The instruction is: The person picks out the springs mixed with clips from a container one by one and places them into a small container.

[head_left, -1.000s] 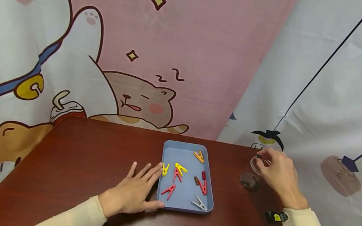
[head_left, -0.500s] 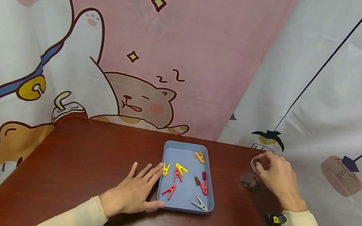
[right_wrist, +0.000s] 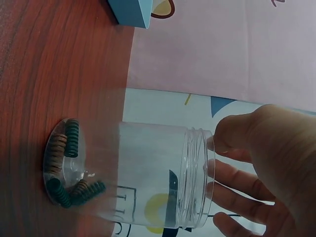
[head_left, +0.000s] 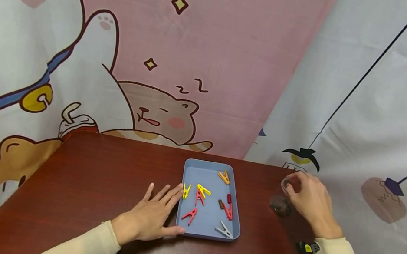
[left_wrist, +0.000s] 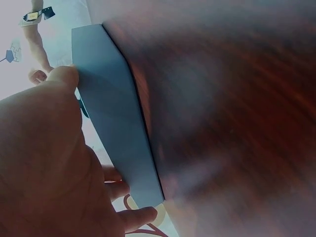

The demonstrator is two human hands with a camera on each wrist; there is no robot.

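My left hand (head_left: 150, 218) rests against the left side of a blue-grey tray (head_left: 207, 236), fingers spread along its edge and thumb at the near corner. Small clothespins lie in the tray: yellow (head_left: 204, 189), orange (head_left: 224, 176), grey (head_left: 225, 230) and several pinkish red (head_left: 190, 216). A brown coil spring (head_left: 221, 204) and a red one (head_left: 229, 198) lie there too. My right hand (head_left: 312, 200) is at the mouth of a clear jar (right_wrist: 153, 168), fingers loosely bent with nothing visible between them. Several green springs (right_wrist: 71, 138) and brown springs (right_wrist: 55, 150) lie at the jar's bottom.
The jar stands upright on the dark wooden table (head_left: 111, 166), right of the tray and near the far edge. Behind the table hangs a printed cloth (head_left: 237, 62) with cartoon animals.
The dark green spring that my right fingers pinched over the jar's mouth is gone from them; the hand has sunk slightly at the rim. My left hand stays on the tray.
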